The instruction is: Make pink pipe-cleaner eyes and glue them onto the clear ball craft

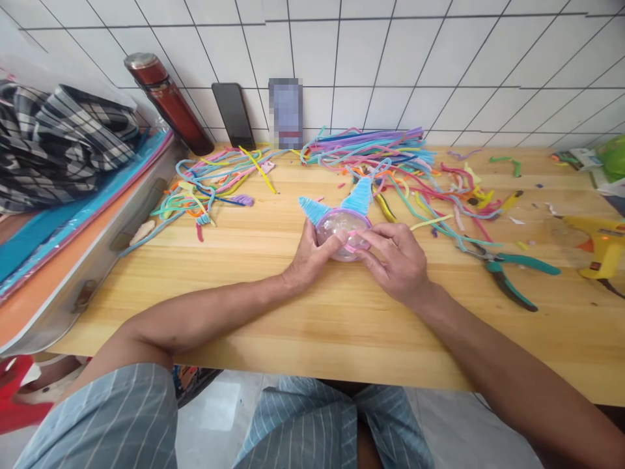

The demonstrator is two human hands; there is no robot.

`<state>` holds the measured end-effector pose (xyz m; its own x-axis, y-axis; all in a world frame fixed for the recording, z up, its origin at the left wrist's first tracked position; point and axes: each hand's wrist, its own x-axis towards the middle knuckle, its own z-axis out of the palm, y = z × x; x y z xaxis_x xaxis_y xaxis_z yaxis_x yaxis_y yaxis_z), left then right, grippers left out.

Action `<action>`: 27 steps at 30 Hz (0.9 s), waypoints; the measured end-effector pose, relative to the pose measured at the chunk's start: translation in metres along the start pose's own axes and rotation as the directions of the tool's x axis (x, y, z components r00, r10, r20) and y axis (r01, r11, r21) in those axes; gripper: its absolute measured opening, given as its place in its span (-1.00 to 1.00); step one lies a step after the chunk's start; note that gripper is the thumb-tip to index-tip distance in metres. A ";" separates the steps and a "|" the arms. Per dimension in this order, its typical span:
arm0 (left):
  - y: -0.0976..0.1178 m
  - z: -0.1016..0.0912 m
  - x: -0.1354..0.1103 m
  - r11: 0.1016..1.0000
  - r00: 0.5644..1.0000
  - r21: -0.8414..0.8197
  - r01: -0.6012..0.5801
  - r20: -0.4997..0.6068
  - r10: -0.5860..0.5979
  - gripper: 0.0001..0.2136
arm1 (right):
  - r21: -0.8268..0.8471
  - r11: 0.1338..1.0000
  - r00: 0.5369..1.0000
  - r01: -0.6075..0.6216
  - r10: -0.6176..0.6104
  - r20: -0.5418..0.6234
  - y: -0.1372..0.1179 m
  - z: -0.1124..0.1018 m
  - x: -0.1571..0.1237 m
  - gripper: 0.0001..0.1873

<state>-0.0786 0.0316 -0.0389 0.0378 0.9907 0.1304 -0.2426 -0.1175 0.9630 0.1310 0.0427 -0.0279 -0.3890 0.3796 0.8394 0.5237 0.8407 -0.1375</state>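
Observation:
Both hands are on a round, clear plastic piece with a purple rim [326, 228]. Two light blue ear shapes [359, 195] of wound pipe cleaner stick up from its far edge. My left hand [312, 257] grips the left side, with the thumb across the clear face. At the right, my right hand [398, 260] is closed on a small pink strip [352, 243], pressed against the face near my left thumb. Whether the strip is fixed there I cannot tell. A bundle of pipe cleaners [371, 146] lies beyond the piece.
Loose pipe cleaners [205, 185] lie at the left, with more scraps at the right. Green-handled pliers [508, 267] and a yellow glue gun [605, 247] rest on the right. A red thermos [170, 107] and two phones [234, 114] stand along the wall. A plastic bin [112, 260] borders the left.

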 end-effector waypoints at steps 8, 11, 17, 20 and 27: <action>0.007 0.004 -0.003 0.999 1.000 0.037 -0.026 0.008 0.025 -0.09 | -0.013 1.000 1.000 0.012 -0.012 -0.017 -0.001 0.001 0.002 -0.53; 0.008 0.005 -0.004 0.999 1.000 0.045 -0.025 0.010 0.024 -0.14 | -0.017 1.000 1.000 -0.017 0.017 0.008 0.000 0.000 -0.001 -0.52; 0.009 0.007 -0.006 0.999 1.000 0.048 -0.017 -0.002 0.017 -0.28 | -0.022 1.000 1.000 0.015 -0.015 -0.019 -0.001 0.002 -0.001 -0.52; 0.009 0.008 -0.007 0.997 1.000 0.067 -0.029 -0.006 0.029 -0.27 | -0.022 0.999 0.999 0.026 -0.027 -0.019 -0.002 0.001 0.000 -0.50; 0.007 0.006 -0.008 0.995 0.999 0.093 -0.037 -0.006 0.038 -0.22 | -0.040 0.999 1.000 0.006 -0.007 -0.018 -0.008 0.001 0.002 -0.53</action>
<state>-0.0748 0.0223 -0.0321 0.0229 0.9859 0.1656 -0.1531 -0.1602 0.9751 0.1247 0.0372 -0.0255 -0.3793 0.3670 0.8494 0.5512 0.8269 -0.1111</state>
